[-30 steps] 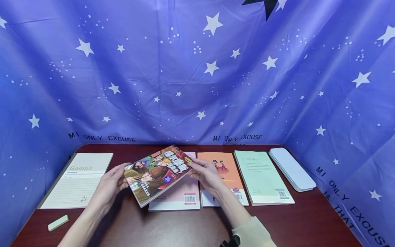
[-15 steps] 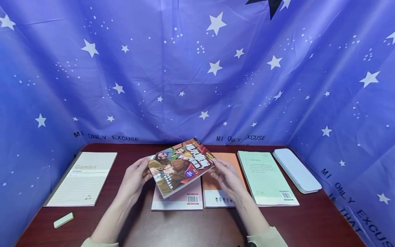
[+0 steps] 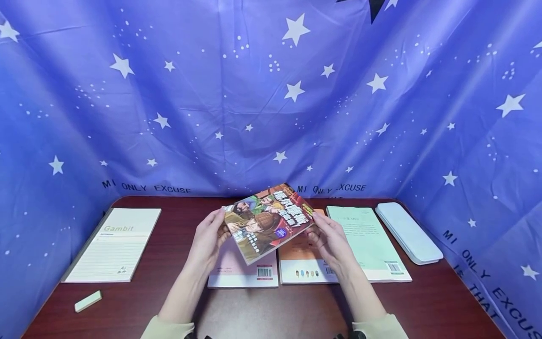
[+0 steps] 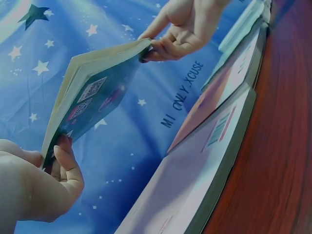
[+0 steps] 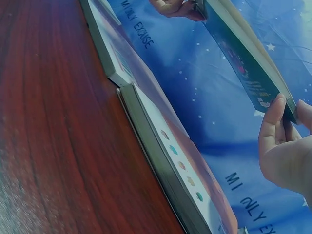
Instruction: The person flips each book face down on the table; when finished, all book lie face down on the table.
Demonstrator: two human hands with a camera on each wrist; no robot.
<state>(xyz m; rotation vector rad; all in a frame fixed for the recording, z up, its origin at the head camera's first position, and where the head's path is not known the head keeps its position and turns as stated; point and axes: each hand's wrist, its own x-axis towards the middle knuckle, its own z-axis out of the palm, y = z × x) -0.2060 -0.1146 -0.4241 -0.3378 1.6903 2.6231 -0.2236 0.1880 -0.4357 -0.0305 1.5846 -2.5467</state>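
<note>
A paperback book [image 3: 268, 221] with an illustrated cover is held up tilted above the table. My left hand [image 3: 208, 239] pinches its left corner, thumb on the cover and fingers beneath. On the opposite side, my right hand [image 3: 332, 238] pinches the right corner likewise. From the left wrist view the dark teal back cover [image 4: 97, 97] and the page edges show. Below the held book lie a pink book [image 3: 241, 278] and an orange and white book [image 3: 296, 263], both partly covered by it in the head view.
To the right lie a green book [image 3: 372, 254] and a white case [image 3: 408, 233]. At the left are a cream Gambit notebook [image 3: 112, 249] and a small pale green and white block [image 3: 88, 301]. A starry blue curtain [image 3: 271, 94] encloses the dark red table [image 3: 169, 226].
Both hands have carried the paperback to the right and slightly up, from over the pink book to above the gap between the pink and orange books. The other things stay put.
</note>
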